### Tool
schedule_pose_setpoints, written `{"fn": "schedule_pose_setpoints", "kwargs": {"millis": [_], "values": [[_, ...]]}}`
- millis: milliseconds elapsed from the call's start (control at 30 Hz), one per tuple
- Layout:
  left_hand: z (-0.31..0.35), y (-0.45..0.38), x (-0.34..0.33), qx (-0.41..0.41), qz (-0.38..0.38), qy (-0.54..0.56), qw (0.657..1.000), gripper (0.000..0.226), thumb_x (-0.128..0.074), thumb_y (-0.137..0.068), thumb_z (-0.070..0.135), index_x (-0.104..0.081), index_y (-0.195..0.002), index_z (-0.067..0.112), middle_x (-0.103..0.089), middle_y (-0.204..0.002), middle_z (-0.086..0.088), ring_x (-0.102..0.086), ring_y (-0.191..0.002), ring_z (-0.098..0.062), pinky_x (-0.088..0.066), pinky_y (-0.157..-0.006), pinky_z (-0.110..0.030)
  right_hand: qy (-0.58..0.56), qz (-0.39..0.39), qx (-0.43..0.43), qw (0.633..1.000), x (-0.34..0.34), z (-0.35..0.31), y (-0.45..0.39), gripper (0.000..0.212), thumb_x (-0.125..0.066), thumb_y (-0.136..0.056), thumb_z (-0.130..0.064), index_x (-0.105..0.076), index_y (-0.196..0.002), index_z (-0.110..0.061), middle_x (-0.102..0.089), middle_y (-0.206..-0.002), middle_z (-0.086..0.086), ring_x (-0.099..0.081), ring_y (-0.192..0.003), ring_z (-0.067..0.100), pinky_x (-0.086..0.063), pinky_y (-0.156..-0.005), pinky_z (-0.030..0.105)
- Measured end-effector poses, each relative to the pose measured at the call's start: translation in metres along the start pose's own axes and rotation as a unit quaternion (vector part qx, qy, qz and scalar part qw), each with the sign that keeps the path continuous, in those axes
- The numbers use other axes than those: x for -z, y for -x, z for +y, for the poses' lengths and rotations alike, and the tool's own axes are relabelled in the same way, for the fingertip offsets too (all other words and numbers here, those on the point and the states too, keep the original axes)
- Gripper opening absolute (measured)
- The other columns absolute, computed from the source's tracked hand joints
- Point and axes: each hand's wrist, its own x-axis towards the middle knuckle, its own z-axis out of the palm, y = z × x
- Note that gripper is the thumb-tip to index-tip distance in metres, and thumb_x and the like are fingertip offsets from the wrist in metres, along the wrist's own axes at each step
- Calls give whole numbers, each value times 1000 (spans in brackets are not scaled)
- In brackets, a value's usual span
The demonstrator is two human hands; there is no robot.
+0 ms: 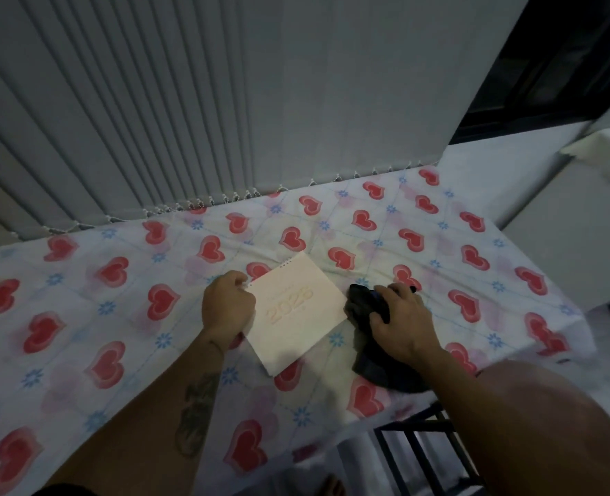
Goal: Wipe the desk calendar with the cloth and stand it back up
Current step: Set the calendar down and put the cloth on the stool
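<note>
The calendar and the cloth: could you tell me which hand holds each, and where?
The left hand holds the calendar at its left edge; the right hand presses on the dark cloth near its top.

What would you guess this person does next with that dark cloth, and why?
Probably slide the right hand and the dark cloth leftward onto the calendar to begin wiping. The calendar lies flat on the heart-print tablecloth, the left hand steadies its left edge, and the cloth sits just beside its right edge.
</note>
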Motion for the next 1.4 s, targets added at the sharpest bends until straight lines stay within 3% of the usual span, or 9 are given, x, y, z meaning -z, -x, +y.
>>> {"fn": "schedule_pose_setpoints", "kwargs": {"millis": [100,233,367,500,667,800,1000,1200,1400], "values": [[26,15,-9,-47,-23,58,997,29,-53,-90,4,-68,-113,15,-69,-118,-7,-60,-96,-19,-43,-69,-18,-64,21,-34,997,16,13,11,56,-57,-89,-27,-45,-143,-16,-43,-143,11,-42,-127,31,-41,-105,48],[59,54,-38,-89,-98,112,985,25,-53,-89,7,-70,-104,19,-71,-112,-5,-63,-103,-23,-47,-86,-27,-112,-2,-95,989,27,40,28,55,-54,-89,-15,-44,-143,-14,-46,-141,16,-45,-129,34,-39,-108,42],[68,105,-83,-131,-182,56,973,30,-49,-90,22,-65,-116,27,-69,-119,-3,-62,-104,-24,-42,-85,-26,-139,-90,-152,974,22,64,36,57,-50,-93,-19,-36,-148,-15,-44,-148,16,-45,-132,31,-37,-110,41],[72,140,-118,-134,-248,14,959,63,-51,-92,30,-28,-150,32,-48,-147,-4,-51,-128,-25,-43,-106,-38,-175,-123,-133,968,8,70,42,56,-51,-95,-25,-33,-148,-19,-50,-143,14,-52,-121,26,-40,-98,32],[81,151,-134,-152,-261,-27,953,81,-50,-92,21,-4,-156,36,-56,-137,-12,-59,-110,-30,-48,-91,-37,-209,-84,-81,971,-10,70,44,58,-53,-90,-16,-35,-145,-17,-51,-131,17,-54,-112,32,-47,-93,39],[85,148,-133,-139,-258,18,956,81,-49,-88,4,-14,-156,32,-50,-144,-14,-56,-116,-30,-43,-92,-30,-274,-87,-111,951,-7,74,43,53,-51,-91,-15,-37,-141,-26,-56,-121,13,-59,-96,25,-49,-76,32],[91,154,-121,-140,-222,67,963,64,-54,-90,5,-40,-146,33,-47,-146,-6,-50,-125,-24,-43,-100,-30,-395,-83,-124,906,-4,69,56,54,-50,-87,-3,-44,-135,-28,-58,-123,9,-61,-104,28,-54,-92,47],[103,161,-95,-191,-199,127,953,56,-58,-87,5,-53,-137,29,-51,-142,-5,-52,-123,-23,-44,-96,-24,-508,-18,-174,843,14,75,75,42,-55,-89,-1,-56,-115,-33,-66,-96,7,-68,-77,19,-54,-53,23],[133,188,-106,-262,-216,108,934,52,-64,-83,10,-59,-132,23,-56,-124,2,-53,-114,-14,-41,-98,-22,-474,74,-218,850,36,110,116,44,-56,-89,2,-57,-129,-17,-62,-118,8,-63,-102,23,-56,-91,43]]}}
